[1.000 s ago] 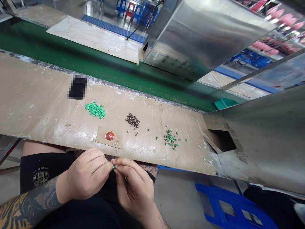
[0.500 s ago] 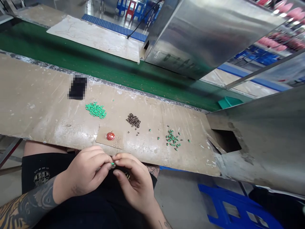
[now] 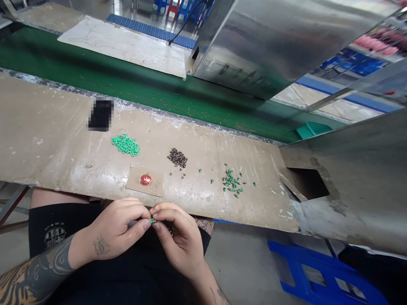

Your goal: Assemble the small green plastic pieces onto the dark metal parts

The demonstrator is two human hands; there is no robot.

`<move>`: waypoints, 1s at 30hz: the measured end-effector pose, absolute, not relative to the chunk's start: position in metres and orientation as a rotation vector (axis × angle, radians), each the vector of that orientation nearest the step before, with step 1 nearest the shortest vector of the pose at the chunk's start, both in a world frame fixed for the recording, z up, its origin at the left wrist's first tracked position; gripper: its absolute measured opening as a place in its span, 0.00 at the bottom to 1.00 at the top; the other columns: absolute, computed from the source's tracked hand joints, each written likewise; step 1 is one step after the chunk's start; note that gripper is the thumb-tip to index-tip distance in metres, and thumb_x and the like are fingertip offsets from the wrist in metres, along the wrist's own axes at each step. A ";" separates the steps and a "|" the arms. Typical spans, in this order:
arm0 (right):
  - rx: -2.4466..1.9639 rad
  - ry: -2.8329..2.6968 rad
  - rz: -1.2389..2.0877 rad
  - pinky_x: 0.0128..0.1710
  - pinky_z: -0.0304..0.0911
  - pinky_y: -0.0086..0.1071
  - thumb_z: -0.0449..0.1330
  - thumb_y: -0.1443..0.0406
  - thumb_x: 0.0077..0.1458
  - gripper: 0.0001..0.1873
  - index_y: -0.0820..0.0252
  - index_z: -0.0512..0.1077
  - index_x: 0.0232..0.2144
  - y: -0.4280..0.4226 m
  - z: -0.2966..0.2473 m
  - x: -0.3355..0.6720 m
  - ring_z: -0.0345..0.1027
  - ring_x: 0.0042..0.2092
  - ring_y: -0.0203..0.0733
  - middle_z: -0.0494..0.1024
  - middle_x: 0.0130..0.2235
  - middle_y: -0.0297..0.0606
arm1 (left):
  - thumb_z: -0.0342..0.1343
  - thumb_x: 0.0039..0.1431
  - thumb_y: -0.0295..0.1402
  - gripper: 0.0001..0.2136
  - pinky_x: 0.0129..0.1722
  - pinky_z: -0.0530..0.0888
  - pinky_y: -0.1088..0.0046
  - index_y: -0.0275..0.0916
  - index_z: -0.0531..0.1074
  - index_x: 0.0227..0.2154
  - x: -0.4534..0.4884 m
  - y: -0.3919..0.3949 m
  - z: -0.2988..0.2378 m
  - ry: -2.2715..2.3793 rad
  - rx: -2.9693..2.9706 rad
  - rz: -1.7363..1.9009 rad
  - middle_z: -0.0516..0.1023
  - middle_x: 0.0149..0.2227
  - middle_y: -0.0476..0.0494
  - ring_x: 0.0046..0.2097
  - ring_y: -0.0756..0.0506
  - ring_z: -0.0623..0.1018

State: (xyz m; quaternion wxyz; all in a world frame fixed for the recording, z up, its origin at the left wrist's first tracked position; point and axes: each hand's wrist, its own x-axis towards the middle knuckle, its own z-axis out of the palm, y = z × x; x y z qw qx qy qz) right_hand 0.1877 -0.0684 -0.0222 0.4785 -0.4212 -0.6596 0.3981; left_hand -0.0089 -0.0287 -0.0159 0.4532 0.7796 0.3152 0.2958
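Note:
Between my fingertips, over my lap at the bench's front edge, is a small green piece [image 3: 152, 220]. My left hand [image 3: 119, 228] pinches it from the left. From the right, my right hand [image 3: 179, 237] closes thumb and fingers on it; its exact shape is mostly hidden. Just beyond lies a cardboard sheet [image 3: 132, 183] bearing a round red-and-white item [image 3: 146, 180] and a scatter of tiny bits [image 3: 155, 186]. Farther back are a heap of bright green pieces [image 3: 125, 145] and a heap of dark brown pieces [image 3: 177, 157]. Green-and-dark pieces [image 3: 231, 181] lie loosely grouped on the right.
A pixelated black object [image 3: 101, 114] lies on the bench [image 3: 51, 140] at the left. Behind runs a green belt [image 3: 136, 80], with a metal cabinet [image 3: 241, 46] above it. A metal panel with a square opening [image 3: 308, 184] bounds the right. A blue stool [image 3: 318, 275] stands below.
My right thumb has come up to the green piece and now presses against it beside my left thumb. The camera view has shifted slightly.

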 end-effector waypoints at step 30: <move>-2.037 -1.462 0.004 0.54 0.64 0.56 0.54 0.62 0.61 0.16 0.65 0.69 0.48 -0.015 -0.130 0.333 0.66 0.52 0.57 0.73 0.48 0.55 | 0.54 0.67 0.39 0.08 0.37 0.70 0.81 0.43 0.75 0.37 -0.107 0.029 -0.068 1.915 2.005 0.737 0.78 0.37 0.61 0.37 0.51 0.78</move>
